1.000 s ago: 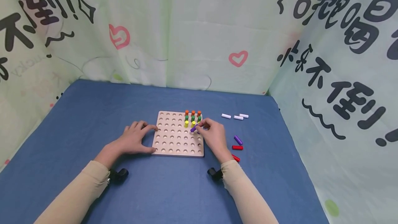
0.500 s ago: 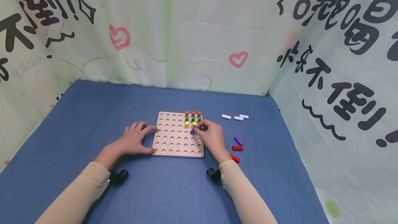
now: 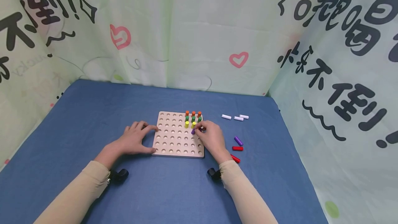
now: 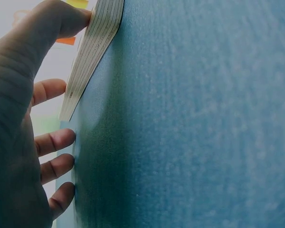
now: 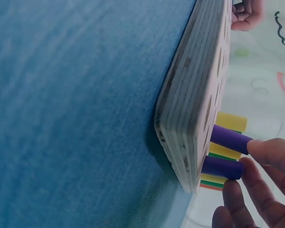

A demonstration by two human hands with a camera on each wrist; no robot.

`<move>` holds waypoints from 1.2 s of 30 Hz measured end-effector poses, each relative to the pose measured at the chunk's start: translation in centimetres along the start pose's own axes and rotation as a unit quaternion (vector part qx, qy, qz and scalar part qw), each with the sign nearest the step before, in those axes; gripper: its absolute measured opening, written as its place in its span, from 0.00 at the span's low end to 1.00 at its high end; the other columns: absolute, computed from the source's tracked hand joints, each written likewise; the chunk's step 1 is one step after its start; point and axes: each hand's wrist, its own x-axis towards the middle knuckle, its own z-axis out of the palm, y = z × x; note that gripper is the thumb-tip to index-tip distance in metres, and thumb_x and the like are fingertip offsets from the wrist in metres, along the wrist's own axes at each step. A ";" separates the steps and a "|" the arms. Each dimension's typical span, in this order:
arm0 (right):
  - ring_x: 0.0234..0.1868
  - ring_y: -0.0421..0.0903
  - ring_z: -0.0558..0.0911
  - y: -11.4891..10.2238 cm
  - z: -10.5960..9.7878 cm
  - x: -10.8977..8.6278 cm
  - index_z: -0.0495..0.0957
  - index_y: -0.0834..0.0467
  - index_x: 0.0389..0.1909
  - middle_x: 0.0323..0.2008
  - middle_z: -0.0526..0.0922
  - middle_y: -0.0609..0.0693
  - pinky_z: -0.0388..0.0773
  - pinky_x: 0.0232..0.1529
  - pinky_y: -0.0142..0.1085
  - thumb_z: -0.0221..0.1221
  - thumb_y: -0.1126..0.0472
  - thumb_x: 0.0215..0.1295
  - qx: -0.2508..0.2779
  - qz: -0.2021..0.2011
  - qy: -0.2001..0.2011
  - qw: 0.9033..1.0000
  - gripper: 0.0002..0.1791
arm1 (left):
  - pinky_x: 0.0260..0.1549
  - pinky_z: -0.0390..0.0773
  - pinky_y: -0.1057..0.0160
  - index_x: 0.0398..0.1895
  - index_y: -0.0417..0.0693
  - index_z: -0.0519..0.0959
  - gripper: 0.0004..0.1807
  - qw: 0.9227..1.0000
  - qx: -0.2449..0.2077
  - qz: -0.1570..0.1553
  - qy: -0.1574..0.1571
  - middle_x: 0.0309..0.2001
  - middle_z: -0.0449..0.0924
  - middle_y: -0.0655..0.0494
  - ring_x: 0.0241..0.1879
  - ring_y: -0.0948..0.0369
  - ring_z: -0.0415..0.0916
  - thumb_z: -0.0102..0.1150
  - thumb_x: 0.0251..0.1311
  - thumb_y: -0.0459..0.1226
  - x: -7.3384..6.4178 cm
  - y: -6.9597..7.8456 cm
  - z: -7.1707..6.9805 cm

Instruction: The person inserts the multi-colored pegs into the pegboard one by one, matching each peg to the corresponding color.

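Note:
A pale wooden pegboard [image 3: 168, 140] with rows of round holes lies on the blue cloth. My left hand [image 3: 132, 141] touches its left edge with thumb and index finger; the other fingers are spread beyond it in the left wrist view. My right hand [image 3: 215, 140] pinches a purple peg [image 5: 229, 137], slightly tilted, its lower end at the board in front of the yellow pegs [image 3: 187, 124]. Beside it another purple peg [image 5: 222, 167] stands in the board, fingers close against it. Green pegs [image 3: 193, 118] and orange pegs [image 3: 193, 113] stand in the rows behind.
Right of the board lie a loose purple peg [image 3: 238, 141], a red peg [image 3: 237, 148] and a second red peg [image 3: 235, 158] partly behind the right wrist. Three white pegs, one white peg [image 3: 226, 117] apart, lie further back. A printed curtain [image 3: 199, 37] surrounds the table.
The purple peg in my right hand has gone from strongly slanted to more upright, its lower end shifting slightly over the board. My left hand has stayed at the board's edge.

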 end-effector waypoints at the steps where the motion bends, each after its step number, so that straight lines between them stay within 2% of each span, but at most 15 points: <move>1: 0.42 0.45 0.80 0.0 0.0 0.0 0.89 0.49 0.38 0.43 0.85 0.46 0.78 0.42 0.40 0.68 0.58 0.68 -0.001 -0.001 -0.001 1.000 0.02 | 0.49 0.64 0.38 0.67 0.66 0.73 0.39 1.000 0.000 -0.002 -0.002 0.63 0.69 0.43 0.63 0.39 0.64 0.71 0.52 0.63 0.0 0.0 0.0; 12: 0.44 0.46 0.80 0.1 -0.1 -0.2 0.89 0.49 0.41 0.49 0.84 0.48 0.79 0.45 0.42 0.66 0.59 0.69 0.001 0.003 -0.023 1.000 0.04 | 0.49 0.64 0.37 0.66 0.67 0.73 0.38 1.000 0.003 -0.011 -0.004 0.62 0.69 0.44 0.62 0.39 0.64 0.71 0.51 0.63 0.1 0.0 0.2; 19: 0.46 0.47 0.81 0.8 -0.3 -0.3 0.84 0.50 0.43 0.45 0.83 0.49 0.80 0.43 0.42 0.66 0.60 0.69 0.005 0.002 -0.006 1.000 0.04 | 0.50 0.64 0.38 0.67 0.67 0.73 0.38 1.000 0.002 -0.014 -0.004 0.63 0.69 0.44 0.63 0.39 0.64 0.72 0.52 0.62 0.0 0.1 0.1; 25: 0.45 0.49 0.82 1.5 -1.0 -0.4 0.83 0.50 0.39 0.43 0.83 0.49 0.80 0.45 0.44 0.67 0.61 0.68 -0.004 0.004 0.005 1.000 0.03 | 0.50 0.64 0.37 0.67 0.66 0.73 0.39 1.000 0.007 -0.013 -0.002 0.63 0.69 0.44 0.63 0.39 0.64 0.72 0.51 0.62 -0.1 0.0 0.1; 36: 0.44 0.49 0.81 3.7 -2.8 -1.0 0.84 0.51 0.40 0.42 0.84 0.49 0.79 0.46 0.45 0.66 0.60 0.68 -0.036 0.042 0.017 0.998 0.02 | 0.51 0.63 0.36 0.67 0.67 0.73 0.39 1.000 0.004 -0.016 -0.006 0.63 0.68 0.43 0.64 0.39 0.63 0.72 0.51 0.62 0.1 0.1 0.2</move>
